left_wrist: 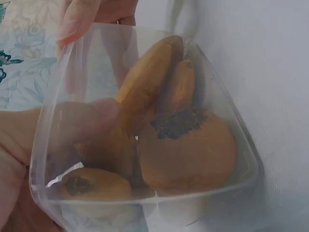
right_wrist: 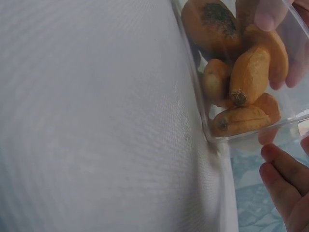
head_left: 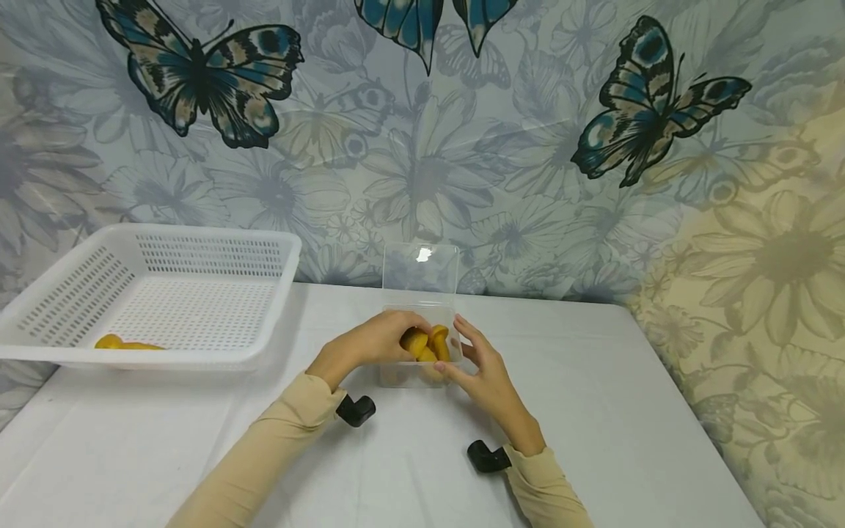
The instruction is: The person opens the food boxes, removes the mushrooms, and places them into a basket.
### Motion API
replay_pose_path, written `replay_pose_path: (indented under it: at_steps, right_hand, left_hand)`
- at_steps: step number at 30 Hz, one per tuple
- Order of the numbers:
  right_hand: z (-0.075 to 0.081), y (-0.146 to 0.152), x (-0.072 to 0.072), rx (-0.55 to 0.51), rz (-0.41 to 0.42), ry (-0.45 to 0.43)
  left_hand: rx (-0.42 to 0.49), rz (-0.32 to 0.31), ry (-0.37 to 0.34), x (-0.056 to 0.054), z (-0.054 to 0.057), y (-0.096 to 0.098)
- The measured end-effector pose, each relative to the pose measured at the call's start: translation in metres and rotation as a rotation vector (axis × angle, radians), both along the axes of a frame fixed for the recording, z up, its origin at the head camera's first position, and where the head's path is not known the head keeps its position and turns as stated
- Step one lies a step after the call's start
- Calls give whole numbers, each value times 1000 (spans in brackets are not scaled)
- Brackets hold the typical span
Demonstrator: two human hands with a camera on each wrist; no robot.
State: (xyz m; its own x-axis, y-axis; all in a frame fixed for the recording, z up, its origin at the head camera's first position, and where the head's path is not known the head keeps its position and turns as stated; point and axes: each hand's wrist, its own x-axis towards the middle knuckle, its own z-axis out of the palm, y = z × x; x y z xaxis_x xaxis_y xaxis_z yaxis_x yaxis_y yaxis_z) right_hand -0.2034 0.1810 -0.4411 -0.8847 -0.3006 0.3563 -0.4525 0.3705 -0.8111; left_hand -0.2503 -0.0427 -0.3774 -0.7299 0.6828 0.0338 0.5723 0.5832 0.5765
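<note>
A clear plastic box (head_left: pixel 396 378) with its hinged lid (head_left: pixel 419 271) raised stands on the table, holding several yellow-orange, gourd-shaped vegetables (head_left: pixel 440 343). Some show a dark, rough patch at one end. My left hand (head_left: pixel 376 337) reaches into the box from the left. Its thumb and fingers pinch one of the orange vegetables (right_wrist: pixel 274 50). My right hand (head_left: pixel 488 374) spreads along the right side of the box, the thumb (head_left: pixel 452 374) touching the near rim and the fingers (right_wrist: pixel 285 176) fairly straight beside the wall.
A white perforated basket (head_left: pixel 273 315) stands to the left, with yellow vegetables (head_left: pixel 128 343) of the same kind partly hidden behind its near rim. White cloth covers the table (head_left: pixel 594 396). A butterfly-patterned backdrop (head_left: pixel 528 183) hangs behind, close to the raised lid.
</note>
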Motion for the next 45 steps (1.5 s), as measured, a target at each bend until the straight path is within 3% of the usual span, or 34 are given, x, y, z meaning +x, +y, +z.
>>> replay_pose_path:
  at_steps: [11, 16, 33, 45]
  right_hand:
    - [-1, 0, -1, 16, 10, 22]
    - [-1, 1, -1, 21, 0, 14]
    - [-1, 0, 0, 13, -4, 40]
    - [2, 0, 2, 14, -22, -22]
  left_hand:
    - [59, 27, 10, 5, 11, -7]
    - [69, 72, 41, 8, 16, -11]
    - [115, 125, 204, 28, 32, -34]
    - [170, 183, 307, 40, 40, -55]
